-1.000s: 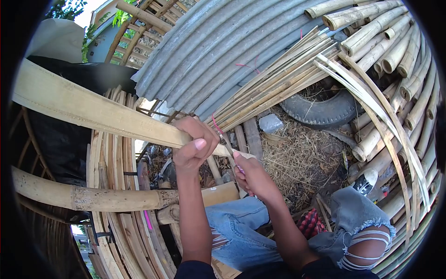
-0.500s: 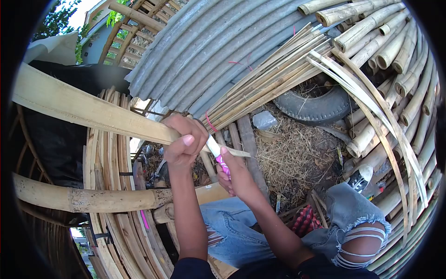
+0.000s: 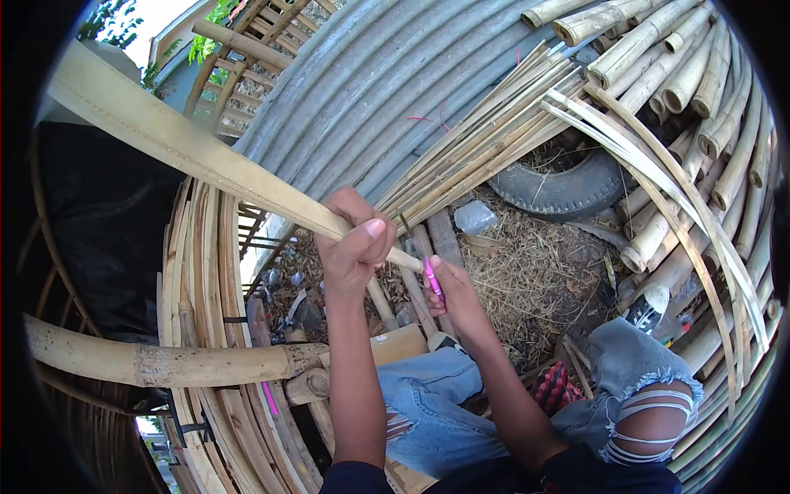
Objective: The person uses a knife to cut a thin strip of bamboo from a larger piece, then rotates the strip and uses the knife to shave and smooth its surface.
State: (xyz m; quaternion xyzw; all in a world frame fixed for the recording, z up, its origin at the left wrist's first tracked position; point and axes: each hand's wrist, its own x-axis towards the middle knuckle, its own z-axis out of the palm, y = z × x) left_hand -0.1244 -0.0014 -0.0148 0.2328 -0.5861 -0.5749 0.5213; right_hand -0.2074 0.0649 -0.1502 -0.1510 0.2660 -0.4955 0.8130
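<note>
A long, flat bamboo strip (image 3: 222, 169) slants from the upper left down to the middle of the view. My left hand (image 3: 355, 243) is closed around it close to its lower end. In my right hand (image 3: 457, 298) is a knife (image 3: 433, 278) with a pink handle, its dark narrow blade pointing up and away from me. The blade crosses right at the strip's lower end, just beyond my left fingers. Both hands are above my lap, a short distance apart.
A thick bamboo pole (image 3: 206, 366) runs across at the left, over a stack of split bamboo slats (image 3: 202, 272). Tied thin strips (image 3: 485, 136) lie beside corrugated metal sheets (image 3: 354, 90). A tire (image 3: 559, 191) and piled bamboo poles (image 3: 666, 90) are at the right.
Both hands have shifted to the right, and the strip's far end has risen. The knife has turned, so its blade now shows as a thin dark edge near the strip's end.
</note>
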